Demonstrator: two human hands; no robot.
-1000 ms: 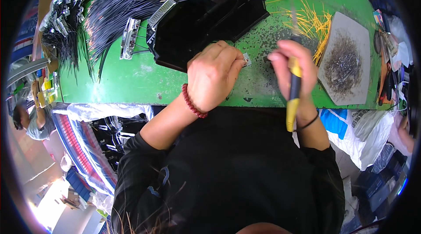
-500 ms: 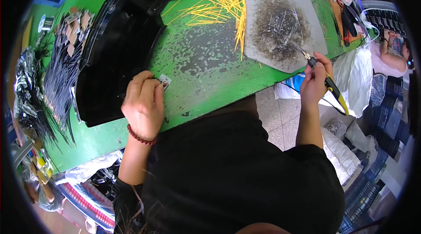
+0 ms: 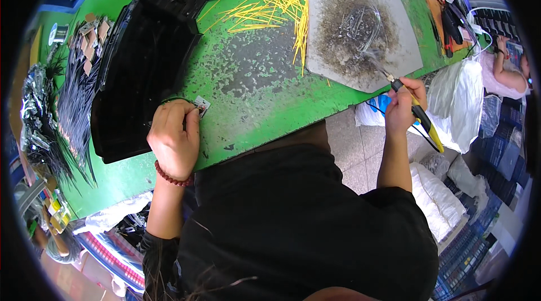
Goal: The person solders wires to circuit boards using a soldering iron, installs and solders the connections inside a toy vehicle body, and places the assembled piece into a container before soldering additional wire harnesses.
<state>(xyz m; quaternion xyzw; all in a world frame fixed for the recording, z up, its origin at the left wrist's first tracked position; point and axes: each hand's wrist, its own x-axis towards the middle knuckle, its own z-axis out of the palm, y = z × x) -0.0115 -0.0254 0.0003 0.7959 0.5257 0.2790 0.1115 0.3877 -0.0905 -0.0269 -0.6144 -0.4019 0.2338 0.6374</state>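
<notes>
My left hand [image 3: 173, 134] rests over the green bench, its thumb and fingers pinched at a small white circuit board [image 3: 202, 105]. A thin dark wire [image 3: 173, 100] curves beside those fingers; its ends are hidden. My right hand [image 3: 401, 108] grips a yellow-and-black soldering iron [image 3: 425, 119] by its handle. The iron's metal tip points over the scorched middle of a pale grey board [image 3: 320, 61]. Thin silvery strands [image 3: 360, 25], looking like solder wire, lie looped on the scorched patch near the tip.
Left of centre lies a large curved black plastic housing [image 3: 147, 64]. Beyond it sit bundles of dark wires [image 3: 79, 98]. Yellow wires [image 3: 282, 5] are scattered left of the grey board. Hand tools [image 3: 449, 27] lie far right. A white bag [image 3: 462, 103] hangs beside the bench edge.
The whole view has shifted slightly. The thin dark wire by my left fingers now shows more plainly, and the silvery strands on the grey board look more looped. Both hands keep their holds.
</notes>
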